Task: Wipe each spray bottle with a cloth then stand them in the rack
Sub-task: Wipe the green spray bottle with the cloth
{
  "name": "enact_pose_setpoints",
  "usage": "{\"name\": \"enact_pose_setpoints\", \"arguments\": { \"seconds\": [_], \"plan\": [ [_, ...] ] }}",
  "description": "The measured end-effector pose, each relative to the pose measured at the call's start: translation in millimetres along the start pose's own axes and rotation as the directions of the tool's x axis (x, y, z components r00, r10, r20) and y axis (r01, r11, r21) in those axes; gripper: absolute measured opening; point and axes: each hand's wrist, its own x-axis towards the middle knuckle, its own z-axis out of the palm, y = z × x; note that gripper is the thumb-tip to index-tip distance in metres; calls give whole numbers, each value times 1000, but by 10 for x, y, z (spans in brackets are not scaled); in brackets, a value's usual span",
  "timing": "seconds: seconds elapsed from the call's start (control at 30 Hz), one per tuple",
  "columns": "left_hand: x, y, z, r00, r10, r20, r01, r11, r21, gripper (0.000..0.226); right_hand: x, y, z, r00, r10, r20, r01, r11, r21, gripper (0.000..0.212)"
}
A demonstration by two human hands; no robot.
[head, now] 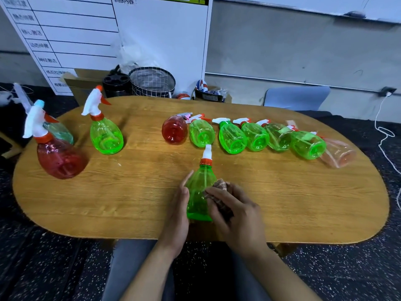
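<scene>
A green spray bottle (199, 187) is held above the near middle of the wooden table (130, 192), nozzle pointing away from me. My left hand (179, 210) grips its left side. My right hand (234, 211) pinches a brownish cloth (221, 192) against the bottle's right side. Three bottles stand upright at the left: a red one (59, 155), a teal one (58, 131) behind it, a green one (106, 133). Several bottles lie in a row at the back right, starting with a red one (174, 131) and ending with a pale orange one (337, 153).
Behind the table sit a wire-mesh basket (153, 82), a black holder (116, 83), a cardboard box (82, 83) and a whiteboard. A blue chair (297, 97) stands at the back right. A white cable (384, 135) hangs at the right. My knees are under the near edge.
</scene>
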Motion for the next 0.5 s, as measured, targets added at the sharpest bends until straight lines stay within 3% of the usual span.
{"name": "enact_pose_setpoints", "arguments": {
  "seconds": [0.13, 0.2, 0.27, 0.33, 0.4, 0.5],
  "plan": [
    [-3, 15, -13, 1000, -16, -7, 16, 1000, -11, 49, -10, 114, -13, 997, 74, -11, -75, 997, -29, 27],
    [-3, 23, -8, 1000, -26, -14, 26, 999, -22, 51, -21, 178, -26, 985, 166, -51, -163, 985, 47, 23],
    [-22, 45, 4, 999, -33, -6, 33, 999, -27, 54, 29, 211, -13, 926, 374, -53, -338, 884, 323, 14],
    [-38, 86, 27, 999, -39, 4, 39, 999, -36, 66, 114, 200, 10, 847, 531, 7, -439, 693, 571, 12],
    [-35, 102, 37, 1000, -21, -11, 21, 1000, -12, 88, 172, 181, 31, 817, 573, 55, -459, 591, 663, 14],
    [-27, 102, 31, 1000, 24, -13, -23, 998, 54, 91, 163, 145, 113, 838, 539, 81, -441, 583, 682, 18]
  ]
}}
